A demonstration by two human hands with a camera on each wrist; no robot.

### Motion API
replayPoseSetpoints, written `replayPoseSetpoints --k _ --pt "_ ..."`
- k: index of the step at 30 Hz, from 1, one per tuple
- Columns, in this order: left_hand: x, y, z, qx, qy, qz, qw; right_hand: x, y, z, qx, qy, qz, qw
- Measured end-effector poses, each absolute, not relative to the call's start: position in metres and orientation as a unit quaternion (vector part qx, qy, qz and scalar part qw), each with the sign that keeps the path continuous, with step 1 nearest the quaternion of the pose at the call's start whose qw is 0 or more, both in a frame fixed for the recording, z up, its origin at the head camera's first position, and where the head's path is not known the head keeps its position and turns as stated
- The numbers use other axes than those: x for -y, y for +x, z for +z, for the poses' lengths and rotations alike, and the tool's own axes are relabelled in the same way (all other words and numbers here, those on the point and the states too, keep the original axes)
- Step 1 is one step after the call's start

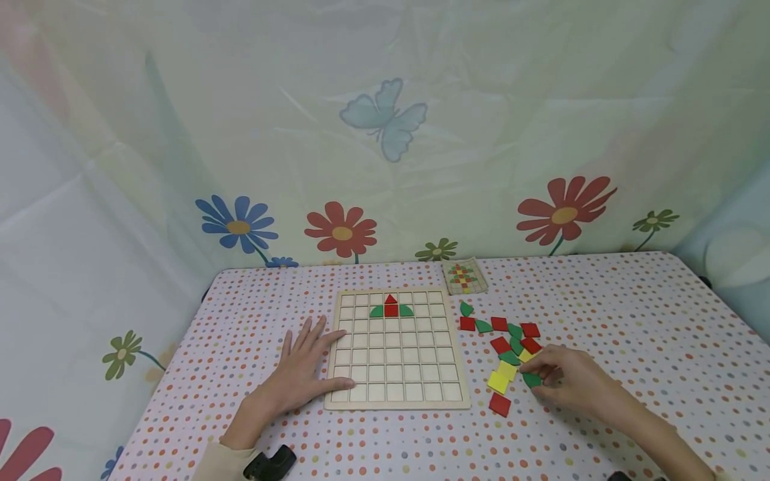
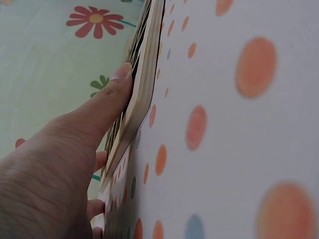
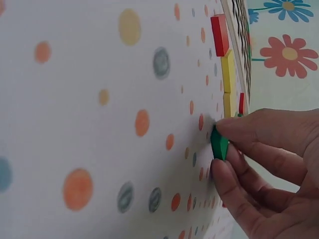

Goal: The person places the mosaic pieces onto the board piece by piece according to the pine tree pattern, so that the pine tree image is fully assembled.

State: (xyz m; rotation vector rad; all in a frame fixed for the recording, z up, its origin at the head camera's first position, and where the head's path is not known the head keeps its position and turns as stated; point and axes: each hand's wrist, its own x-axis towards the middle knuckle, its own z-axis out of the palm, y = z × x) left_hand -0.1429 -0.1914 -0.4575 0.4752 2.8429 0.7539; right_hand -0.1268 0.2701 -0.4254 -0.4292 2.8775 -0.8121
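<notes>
A square wooden grid board (image 1: 397, 405) lies on the table. My left hand (image 1: 299, 375) rests at its left side with fingers spread, thumb and fingertips over the edge. In the left wrist view the thumb (image 2: 102, 107) lies along the board's rim. Two red pieces, a triangle and a square (image 1: 391, 310), sit in its upper cells, with a green rounded piece (image 1: 376, 311) on either side. Right of the board, my right hand (image 1: 571, 382) pinches a green tile (image 3: 218, 143) between thumb and fingers, close over the tablecloth.
Several loose red, green and yellow tiles (image 1: 498, 382) lie between the board and my right hand. A pattern card (image 1: 475, 288) with a coloured figure lies beyond the board's upper right corner. A flowered curtain (image 1: 385, 214) hangs behind the dotted tablecloth (image 1: 650, 334).
</notes>
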Motion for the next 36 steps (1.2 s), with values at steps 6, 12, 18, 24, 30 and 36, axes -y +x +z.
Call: replayPoseSetpoints --k 6,12,18,24,30,36 --pt "0.192 -0.143 -0.457 -0.952 0.156 0.25 0.081 -0.269 -0.128 -0.424 -0.95 -0.145 -0.27 0.062" --pt "0.193 -0.143 -0.457 -0.953 0.154 0.248 0.078 -0.267 -0.129 -0.424 -0.948 -0.132 -0.281 0.065" --pt "0.194 -0.144 -0.459 -0.954 0.153 0.244 0.078 -0.265 -0.13 -0.422 -0.944 -0.109 -0.303 0.077" --pt "0.195 -0.145 -0.459 -0.953 0.155 0.247 0.078 -0.265 -0.131 -0.419 -0.944 -0.122 -0.299 0.061" --pt "0.193 -0.144 -0.463 -0.953 0.155 0.249 0.08 -0.252 -0.133 -0.412 -0.937 -0.146 -0.313 0.047" --pt "0.193 -0.144 -0.461 -0.952 0.16 0.25 0.079 -0.221 -0.144 -0.402 -0.927 -0.178 -0.328 0.025"
